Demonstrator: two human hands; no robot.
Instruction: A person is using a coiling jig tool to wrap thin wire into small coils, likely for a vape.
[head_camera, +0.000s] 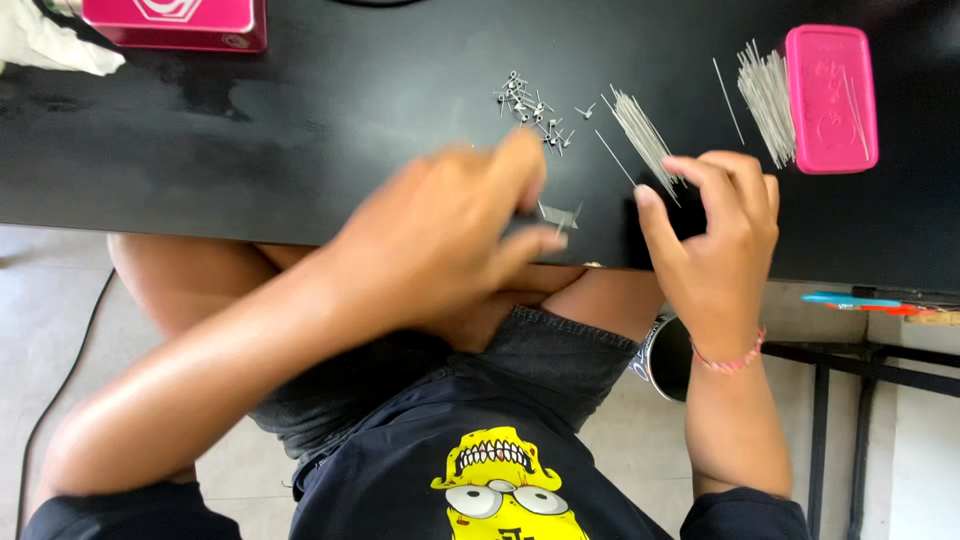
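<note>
Hands work at the near edge of a black surface (250, 120). The left hand (450, 235) is blurred, its fingers curled in and pinched on a small grey metal piece (558, 215) that sticks out past the fingertips; what else it may grip I cannot tell. The right hand (715, 240) is half closed, fingers bent over the near end of a bundle of thin wire pins (643, 135); whether it actually grips them is unclear. Just beyond the left hand lies a scatter of small bent metal bits (530, 105). Farther right, a second bundle of pins (765, 90) rests against a pink case (832, 95). A magenta box (175, 22) sits at the far left corner.
</note>
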